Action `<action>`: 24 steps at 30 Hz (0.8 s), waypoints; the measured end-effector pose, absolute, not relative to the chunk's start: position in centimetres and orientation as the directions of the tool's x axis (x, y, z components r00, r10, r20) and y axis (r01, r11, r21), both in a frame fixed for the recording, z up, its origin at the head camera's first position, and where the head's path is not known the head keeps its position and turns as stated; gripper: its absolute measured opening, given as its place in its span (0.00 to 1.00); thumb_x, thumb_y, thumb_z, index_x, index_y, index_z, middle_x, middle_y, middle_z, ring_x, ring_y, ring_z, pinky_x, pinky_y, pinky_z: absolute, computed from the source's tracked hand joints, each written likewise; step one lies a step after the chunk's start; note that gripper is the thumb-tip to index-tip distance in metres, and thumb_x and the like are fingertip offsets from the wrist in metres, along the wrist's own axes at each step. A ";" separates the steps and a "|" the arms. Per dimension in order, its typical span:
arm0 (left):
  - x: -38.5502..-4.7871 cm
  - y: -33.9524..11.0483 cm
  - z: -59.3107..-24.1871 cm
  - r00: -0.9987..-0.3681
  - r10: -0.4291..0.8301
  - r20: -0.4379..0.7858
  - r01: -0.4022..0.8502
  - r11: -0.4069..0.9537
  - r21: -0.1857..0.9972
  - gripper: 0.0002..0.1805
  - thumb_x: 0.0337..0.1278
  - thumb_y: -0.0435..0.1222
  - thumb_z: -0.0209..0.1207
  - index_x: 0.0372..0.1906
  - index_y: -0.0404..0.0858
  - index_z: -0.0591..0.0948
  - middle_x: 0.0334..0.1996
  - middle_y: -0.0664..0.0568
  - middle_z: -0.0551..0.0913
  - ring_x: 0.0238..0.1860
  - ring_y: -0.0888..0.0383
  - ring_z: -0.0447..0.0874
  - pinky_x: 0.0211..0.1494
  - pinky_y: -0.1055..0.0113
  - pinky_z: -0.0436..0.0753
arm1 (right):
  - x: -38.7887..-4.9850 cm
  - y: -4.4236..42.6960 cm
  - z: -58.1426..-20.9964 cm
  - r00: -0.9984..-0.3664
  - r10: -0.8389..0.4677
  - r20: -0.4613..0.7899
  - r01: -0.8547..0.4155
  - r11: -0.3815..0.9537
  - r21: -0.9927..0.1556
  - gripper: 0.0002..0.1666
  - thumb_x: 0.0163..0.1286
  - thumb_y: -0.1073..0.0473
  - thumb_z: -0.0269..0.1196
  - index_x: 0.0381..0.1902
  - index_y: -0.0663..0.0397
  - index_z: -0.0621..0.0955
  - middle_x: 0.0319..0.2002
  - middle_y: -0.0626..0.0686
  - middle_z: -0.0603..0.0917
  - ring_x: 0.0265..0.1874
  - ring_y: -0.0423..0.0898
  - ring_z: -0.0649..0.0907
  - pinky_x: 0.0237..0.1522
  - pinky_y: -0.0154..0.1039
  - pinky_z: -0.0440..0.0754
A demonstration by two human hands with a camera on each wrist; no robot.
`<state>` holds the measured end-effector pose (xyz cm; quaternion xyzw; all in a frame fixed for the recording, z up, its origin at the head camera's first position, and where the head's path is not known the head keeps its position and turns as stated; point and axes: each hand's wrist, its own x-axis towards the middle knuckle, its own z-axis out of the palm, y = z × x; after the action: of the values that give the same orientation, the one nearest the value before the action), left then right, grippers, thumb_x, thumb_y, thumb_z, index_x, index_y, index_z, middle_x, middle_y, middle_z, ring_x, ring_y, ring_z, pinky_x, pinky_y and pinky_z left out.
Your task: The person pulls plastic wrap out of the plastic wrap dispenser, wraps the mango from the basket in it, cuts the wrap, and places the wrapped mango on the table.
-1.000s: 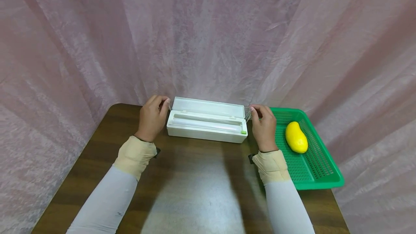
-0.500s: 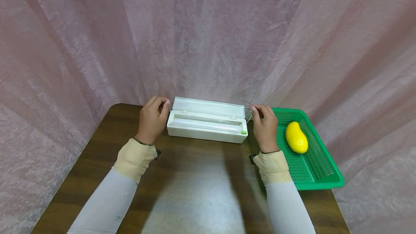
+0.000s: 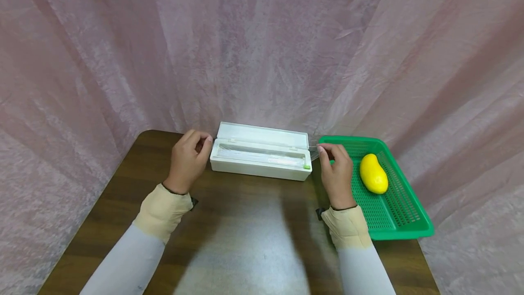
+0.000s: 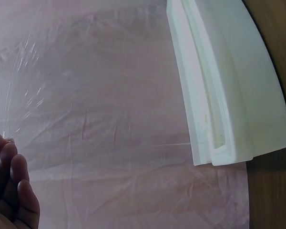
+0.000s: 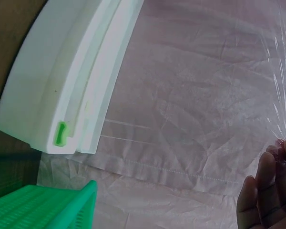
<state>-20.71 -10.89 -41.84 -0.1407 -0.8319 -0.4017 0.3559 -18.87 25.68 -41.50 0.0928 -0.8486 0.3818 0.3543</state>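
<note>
Cling film (image 4: 31,95) pinched at both sides, clear and hard to trace; tension streaks at far left of the left wrist view and far right of the right wrist view. Head view: sheet faintly visible beside the right end of the white dispenser box (image 3: 262,170), mid-frame on the brown tabletop (image 3: 245,245). Lid (image 3: 266,134) tipped back, long slot facing up, green slider (image 3: 306,166) at the right end. Link between sheet and slot too faint to confirm.

Left hand (image 3: 188,158), left of the box: grip closed to a thumb-and-fingertip pinch on the film, remaining fingers loosely curled. Right hand (image 3: 337,172), between box and green basket (image 3: 403,233): same closed pinch, film bunched at the fingertips.

Step, as judged: drawing film out and holding it taut. Best done with an even pull, both hands level, for an edge parallel to the slot; one side leading, likely skew. Streaks fanning from each pinch: probable load on small spots. Better to spread thumb and fingertips along the edge, against tearing. Box apparently unheld, might slide; slow pull safer than a jerk. On the right, mind the basket rim, possible snag; mango (image 3: 373,174) inside, clear of the film.
</note>
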 end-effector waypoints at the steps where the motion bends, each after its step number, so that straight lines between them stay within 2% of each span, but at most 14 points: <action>1: -20.6 -11.0 -41.9 -0.708 -0.050 0.705 0.521 0.637 0.568 0.08 0.67 0.34 0.58 0.32 0.36 0.83 0.26 0.49 0.77 0.28 0.59 0.72 0.33 0.69 0.69 | -18.6 25.7 -41.6 -0.729 0.110 0.676 -0.429 0.695 -0.576 0.11 0.73 0.60 0.63 0.45 0.63 0.86 0.38 0.60 0.85 0.34 0.52 0.81 0.41 0.31 0.75; 9: -18.7 -11.3 -42.6 -0.709 -0.031 0.704 0.531 0.633 0.563 0.06 0.64 0.32 0.59 0.31 0.37 0.83 0.26 0.51 0.78 0.28 0.60 0.72 0.32 0.72 0.69 | -16.0 25.5 -42.4 -0.749 0.110 0.653 -0.400 0.711 -0.579 0.10 0.73 0.61 0.63 0.45 0.61 0.86 0.39 0.58 0.84 0.36 0.50 0.80 0.41 0.35 0.77; 16: -16.8 -11.8 -43.7 -0.704 -0.015 0.710 0.548 0.625 0.556 0.05 0.60 0.28 0.62 0.31 0.37 0.84 0.25 0.53 0.77 0.27 0.62 0.72 0.33 0.78 0.67 | -14.0 25.4 -43.4 -0.759 0.110 0.642 -0.394 0.707 -0.587 0.08 0.72 0.62 0.64 0.44 0.60 0.86 0.39 0.56 0.84 0.36 0.47 0.80 0.43 0.22 0.74; 24: -14.7 -12.4 -44.7 -0.737 0.049 0.674 0.530 0.660 0.533 0.03 0.59 0.28 0.65 0.32 0.38 0.85 0.25 0.55 0.77 0.28 0.64 0.73 0.31 0.79 0.68 | -11.8 25.8 -45.3 -0.775 0.088 0.626 -0.393 0.709 -0.586 0.06 0.70 0.65 0.65 0.42 0.58 0.87 0.39 0.54 0.84 0.36 0.42 0.79 0.41 0.22 0.73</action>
<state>-14.74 -12.40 -44.65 -0.1696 -0.8529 -0.3759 0.3202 -11.84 25.77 -45.32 0.0881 -0.8658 0.3712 0.3236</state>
